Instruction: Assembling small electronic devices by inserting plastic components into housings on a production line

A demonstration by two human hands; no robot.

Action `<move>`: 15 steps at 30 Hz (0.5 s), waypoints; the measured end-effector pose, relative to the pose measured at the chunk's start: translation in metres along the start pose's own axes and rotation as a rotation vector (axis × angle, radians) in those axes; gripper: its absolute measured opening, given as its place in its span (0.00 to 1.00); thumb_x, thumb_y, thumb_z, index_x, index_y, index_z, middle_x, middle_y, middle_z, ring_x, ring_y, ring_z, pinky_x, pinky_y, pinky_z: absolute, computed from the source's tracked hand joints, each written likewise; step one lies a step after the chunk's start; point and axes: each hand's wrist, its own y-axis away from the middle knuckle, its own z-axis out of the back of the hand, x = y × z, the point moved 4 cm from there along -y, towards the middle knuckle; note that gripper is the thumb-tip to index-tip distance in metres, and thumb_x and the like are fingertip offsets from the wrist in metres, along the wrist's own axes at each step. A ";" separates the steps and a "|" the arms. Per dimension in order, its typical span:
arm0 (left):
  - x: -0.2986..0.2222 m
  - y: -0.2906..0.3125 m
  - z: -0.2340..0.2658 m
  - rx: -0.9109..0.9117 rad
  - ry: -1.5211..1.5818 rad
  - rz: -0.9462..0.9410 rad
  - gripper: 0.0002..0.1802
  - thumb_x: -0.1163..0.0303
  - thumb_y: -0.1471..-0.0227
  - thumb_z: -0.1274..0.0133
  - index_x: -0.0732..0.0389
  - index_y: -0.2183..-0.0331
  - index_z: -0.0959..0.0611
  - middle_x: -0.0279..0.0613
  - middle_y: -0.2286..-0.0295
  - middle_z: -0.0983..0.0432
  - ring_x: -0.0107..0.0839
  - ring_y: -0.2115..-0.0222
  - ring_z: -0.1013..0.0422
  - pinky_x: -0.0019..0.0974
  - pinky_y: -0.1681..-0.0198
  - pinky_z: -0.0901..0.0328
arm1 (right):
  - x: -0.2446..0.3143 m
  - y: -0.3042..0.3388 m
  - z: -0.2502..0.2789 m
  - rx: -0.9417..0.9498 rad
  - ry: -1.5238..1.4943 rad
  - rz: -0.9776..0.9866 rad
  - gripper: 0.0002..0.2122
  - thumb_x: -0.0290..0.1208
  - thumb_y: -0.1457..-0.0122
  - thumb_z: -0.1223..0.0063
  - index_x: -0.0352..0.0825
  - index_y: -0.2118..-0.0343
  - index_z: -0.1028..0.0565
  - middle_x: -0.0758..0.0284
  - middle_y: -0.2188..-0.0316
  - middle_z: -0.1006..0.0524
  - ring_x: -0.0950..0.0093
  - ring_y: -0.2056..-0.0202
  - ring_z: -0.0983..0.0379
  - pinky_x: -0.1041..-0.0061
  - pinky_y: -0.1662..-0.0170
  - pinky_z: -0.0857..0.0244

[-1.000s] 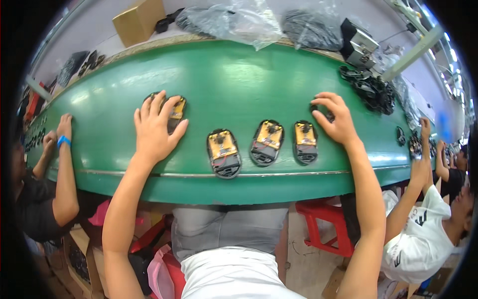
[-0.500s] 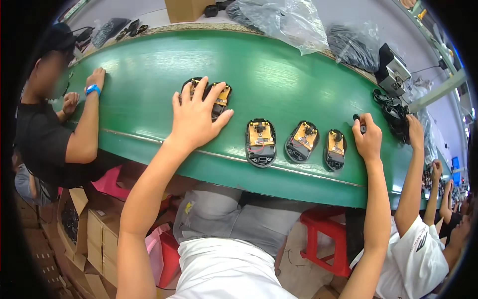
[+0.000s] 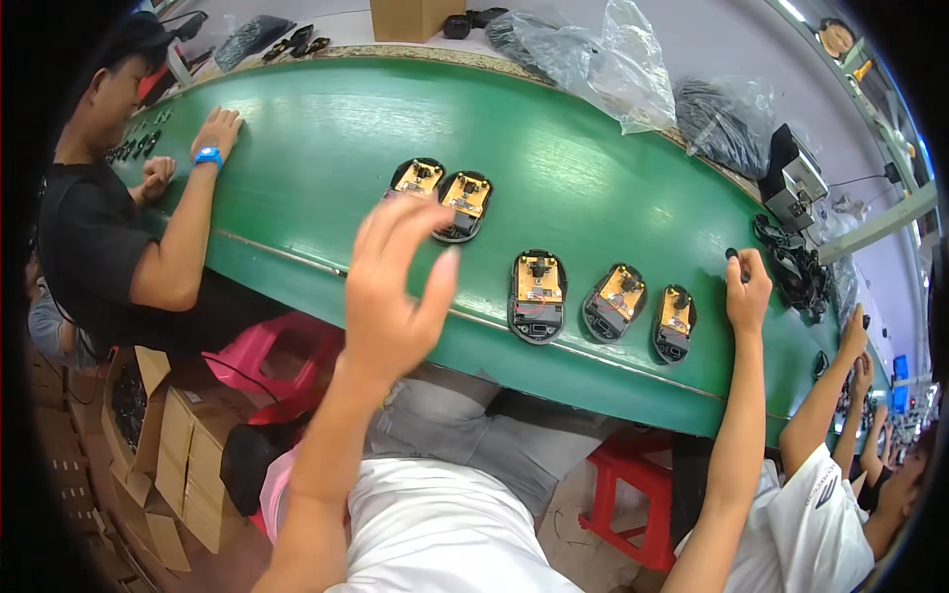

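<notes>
Left of the three coverless mice (image 3: 614,302) on the surface (image 3: 326,128), your left hand (image 3: 393,296) has its grip released near two more mice (image 3: 467,198); right of the three, your right hand (image 3: 748,287) pinches a black part (image 3: 732,254).

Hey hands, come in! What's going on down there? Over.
Left hand open, empty, partly blocking view of two open-topped computer mice. Right hand gripping small black part. Three more open-topped mice on green work surface between hands.
</notes>
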 end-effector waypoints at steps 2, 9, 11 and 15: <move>-0.014 0.039 0.009 -0.007 0.171 0.085 0.12 0.79 0.52 0.46 0.66 0.62 0.17 0.51 0.62 0.21 0.48 0.59 0.25 0.42 0.53 0.32 | -0.013 0.004 0.007 -0.063 0.026 0.016 0.08 0.29 0.39 0.47 0.29 0.70 0.29 0.66 0.79 0.30 0.78 0.75 0.32 0.76 0.67 0.36; -0.044 0.146 0.001 0.379 0.394 0.231 0.08 0.80 0.56 0.43 0.64 0.69 0.16 0.44 0.75 0.19 0.41 0.75 0.23 0.38 0.69 0.29 | -0.038 -0.006 0.007 -0.012 -0.435 -0.258 0.07 0.29 0.34 0.52 0.34 0.70 0.29 0.75 0.83 0.34 0.86 0.83 0.42 0.83 0.79 0.50; 0.002 0.184 0.006 0.325 0.182 0.423 0.08 0.78 0.55 0.44 0.65 0.68 0.16 0.48 0.73 0.19 0.43 0.73 0.22 0.39 0.67 0.28 | -0.035 -0.002 0.007 0.006 -0.405 -0.234 0.08 0.29 0.34 0.52 0.34 0.70 0.29 0.75 0.82 0.34 0.86 0.82 0.42 0.83 0.79 0.50; 0.187 0.354 0.042 0.289 -0.195 0.969 0.14 0.69 0.46 0.48 0.64 0.59 0.16 0.53 0.65 0.18 0.43 0.64 0.20 0.39 0.60 0.27 | -0.020 0.000 -0.005 0.092 -0.279 -0.118 0.09 0.29 0.33 0.52 0.33 0.70 0.31 0.75 0.82 0.36 0.85 0.80 0.43 0.81 0.78 0.50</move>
